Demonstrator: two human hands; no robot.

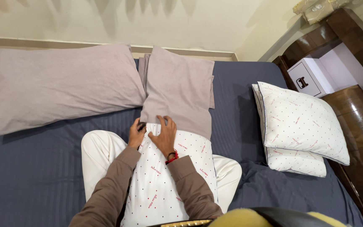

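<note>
Item one: my left hand, centre of the frame, fingers curled around the lower left edge of the pillowcase, gripping that cloth.

Item two: my right hand, just beside the left, lying palm down with fingers spread across the seam where the pillowcase ends and the bare pillow begins. It presses on the pillow and touches the cloth's edge; I cannot tell whether it pinches anything. A red band sits at that wrist. Both sleeves are brown.

Item three: the pillowcase, mauve-grey, centre of the frame, drawn over the upper end of the pillow and reaching up toward the wall.

Item four: the pillow, white with small red dots, running from the centre down to the bottom edge, resting along my lap between my knees in white trousers. Its lower part is uncovered.

Item five: a cased pillow, same mauve-grey, upper left, lying flat, its right corner touching the pillowcase.

Item six: two white dotted pillows, stacked, right of centre, well apart from my hands.

Item seven: the bed sheet, dark blue with faint stripes, beneath everything, rumpled at lower right.

Item eight: a white box, upper right, on a brown wooden stand beside the bed.
</note>
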